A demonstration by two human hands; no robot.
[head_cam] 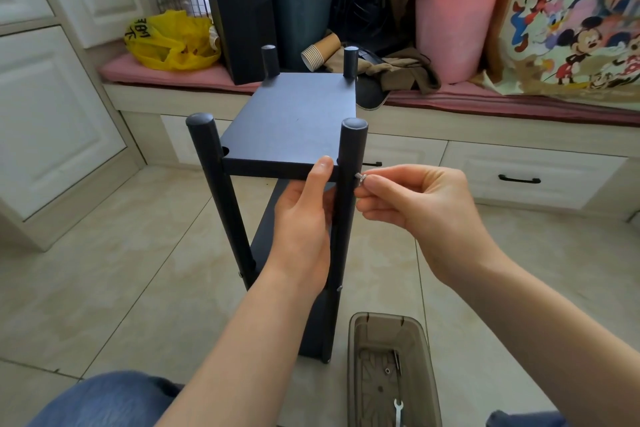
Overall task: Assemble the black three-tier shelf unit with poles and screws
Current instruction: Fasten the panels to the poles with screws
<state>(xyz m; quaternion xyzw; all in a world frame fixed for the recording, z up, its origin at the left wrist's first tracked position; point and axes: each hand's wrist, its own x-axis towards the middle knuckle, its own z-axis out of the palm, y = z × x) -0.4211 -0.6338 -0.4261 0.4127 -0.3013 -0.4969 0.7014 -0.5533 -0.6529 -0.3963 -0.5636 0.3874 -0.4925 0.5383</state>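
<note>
The black shelf unit stands upright on the tiled floor in front of me. Its top board (294, 121) sits between black poles, with the near right pole (348, 204) and near left pole (221, 194) closest to me. My left hand (304, 211) grips the front edge of the top board beside the near right pole, thumb on top. My right hand (408, 201) pinches a silver screw (362, 178) whose tip meets the right side of that pole at board height. Lower boards are mostly hidden behind my arm.
A brown translucent tray (360, 357) with screws and a small wrench (399, 411) lies on the floor at my right knee. Behind the shelf runs a cushioned bench with a pink bucket (453, 28), paper cups (320, 52), a yellow bag (173, 42) and a tall black box (242, 10).
</note>
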